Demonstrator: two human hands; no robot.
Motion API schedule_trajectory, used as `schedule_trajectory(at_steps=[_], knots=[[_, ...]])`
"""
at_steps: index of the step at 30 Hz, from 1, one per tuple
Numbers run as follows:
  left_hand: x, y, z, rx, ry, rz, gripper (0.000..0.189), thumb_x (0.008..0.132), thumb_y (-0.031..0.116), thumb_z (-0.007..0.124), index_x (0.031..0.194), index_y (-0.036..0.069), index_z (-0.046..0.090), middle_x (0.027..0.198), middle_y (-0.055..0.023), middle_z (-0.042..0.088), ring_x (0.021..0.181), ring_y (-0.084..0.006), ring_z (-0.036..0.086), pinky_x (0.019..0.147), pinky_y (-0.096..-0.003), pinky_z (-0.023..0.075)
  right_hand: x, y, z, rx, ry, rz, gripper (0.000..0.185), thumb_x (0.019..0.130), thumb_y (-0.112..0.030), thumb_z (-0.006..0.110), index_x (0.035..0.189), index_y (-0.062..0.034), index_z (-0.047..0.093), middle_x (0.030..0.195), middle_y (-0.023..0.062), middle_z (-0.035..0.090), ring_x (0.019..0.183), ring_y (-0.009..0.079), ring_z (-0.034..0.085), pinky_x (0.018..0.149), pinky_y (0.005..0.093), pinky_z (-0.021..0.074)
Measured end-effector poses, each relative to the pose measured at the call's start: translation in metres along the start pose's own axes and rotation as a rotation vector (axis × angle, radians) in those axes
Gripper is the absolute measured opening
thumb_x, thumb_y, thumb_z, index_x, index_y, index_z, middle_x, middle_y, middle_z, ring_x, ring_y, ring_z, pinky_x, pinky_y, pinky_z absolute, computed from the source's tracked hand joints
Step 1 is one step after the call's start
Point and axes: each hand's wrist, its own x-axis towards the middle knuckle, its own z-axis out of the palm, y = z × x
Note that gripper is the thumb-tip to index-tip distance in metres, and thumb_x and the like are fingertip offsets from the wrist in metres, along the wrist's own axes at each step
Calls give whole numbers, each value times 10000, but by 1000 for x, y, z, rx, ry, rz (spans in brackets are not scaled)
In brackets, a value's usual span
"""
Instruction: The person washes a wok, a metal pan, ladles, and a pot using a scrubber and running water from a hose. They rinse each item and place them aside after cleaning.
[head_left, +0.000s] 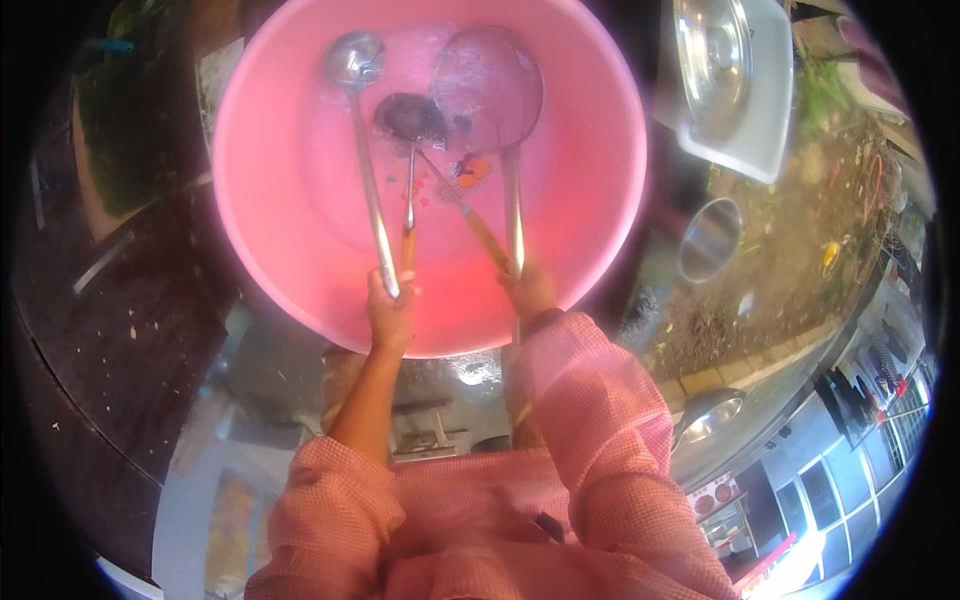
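A large pink plastic basin (255, 247) with some water in it lies before me. My left hand (390, 311) is closed around the handles of a steel ladle (355, 60) and a slimmer utensil with a wooden grip (407, 247). In my right hand (532, 291) are a round wire-mesh skimmer (489, 90) with a steel handle and another utensil with a wooden grip (487, 241). Both wooden-gripped tools converge at a dark ladle-like head (409, 118); which one carries it I cannot tell. The tool heads rest low in the basin.
To the right stands a white plastic tub (772, 112) holding a steel bowl (716, 60). A metal pot (711, 240) sits below it, with another metal pan (712, 416) nearer me. At the left is a dark brown surface (112, 352). Wet concrete (465, 382) lies under the basin.
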Motion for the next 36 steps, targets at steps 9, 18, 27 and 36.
schedule_trajectory(at_steps=[9, 18, 27, 36], knots=[[76, -58, -23, 450, 59, 59, 263, 807, 169, 613, 1000, 17, 519, 761, -125, 591, 701, -243, 608, 627, -371, 478, 25, 19, 43, 79, 41, -158, 348, 757, -100, 701, 1064, -7, 566, 817, 123, 645, 764, 242, 644, 633, 375, 513], [118, -20, -1, 621, -191, 163, 401, 807, 273, 663, 1089, 22, 530, 814, -85, 593, 710, -232, 571, 669, -363, 464, 56, -24, 110, 305, -156, -61, 353, 801, -258, 667, 956, 50, 592, 742, 136, 628, 683, 213, 616, 600, 369, 478], [105, -25, -14, -178, -547, -225, 491, 754, 195, 747, 1167, 64, 515, 875, -35, 578, 780, -128, 592, 609, -285, 484, 62, -49, 90, 478, -169, 10, 342, 895, -289, 610, 1066, 7, 617, 891, 71, 626, 775, 191, 590, 629, 300, 500], [105, -16, -20, -175, -407, -169, 463, 744, 138, 723, 1148, 43, 518, 840, -48, 587, 666, -130, 579, 591, -262, 473, 169, -25, 10, -709, 296, -534, 252, 934, -265, 513, 1018, -37, 583, 970, 74, 605, 924, 216, 596, 780, 375, 495]])
